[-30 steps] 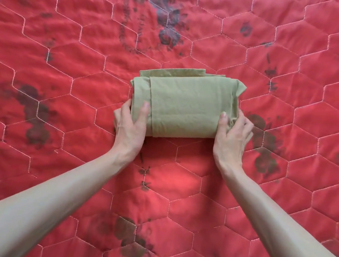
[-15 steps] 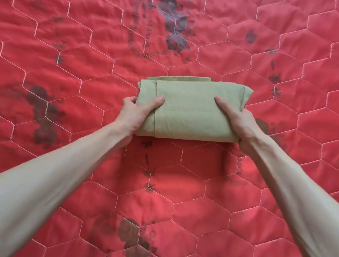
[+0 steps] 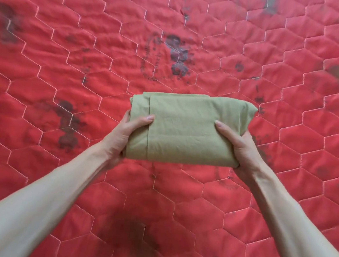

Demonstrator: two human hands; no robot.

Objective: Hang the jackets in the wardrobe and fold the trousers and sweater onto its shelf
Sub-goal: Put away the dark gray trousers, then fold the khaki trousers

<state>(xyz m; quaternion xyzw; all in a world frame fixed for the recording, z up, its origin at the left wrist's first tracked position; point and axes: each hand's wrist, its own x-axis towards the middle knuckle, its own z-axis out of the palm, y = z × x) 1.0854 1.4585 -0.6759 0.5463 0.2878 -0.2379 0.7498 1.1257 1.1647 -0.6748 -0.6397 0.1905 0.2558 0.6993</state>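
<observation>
Folded trousers [image 3: 187,130] pinched at both ends, left hand [image 3: 123,135], right hand [image 3: 240,147]; above quilt [image 3: 66,50]; next: carry level to wardrobe shelf.

trousers [image 3: 187,130]: olive-green; folded into a compact rectangular bundle
pose: flat face up; long side across the view
place: centre of view

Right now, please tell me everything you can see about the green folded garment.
The garment is a plain olive-green woven cloth, lightly creased, folded into a compact, thick rectangle. An outer layer wraps round it, leaving a vertical edge near its left end, and further folded layers show along the far edge. The left hand and right hand grip its two ends, thumbs on top and fingers hidden underneath. It sits level in front of the red quilt; what kind of garment it is cannot be told.
</observation>
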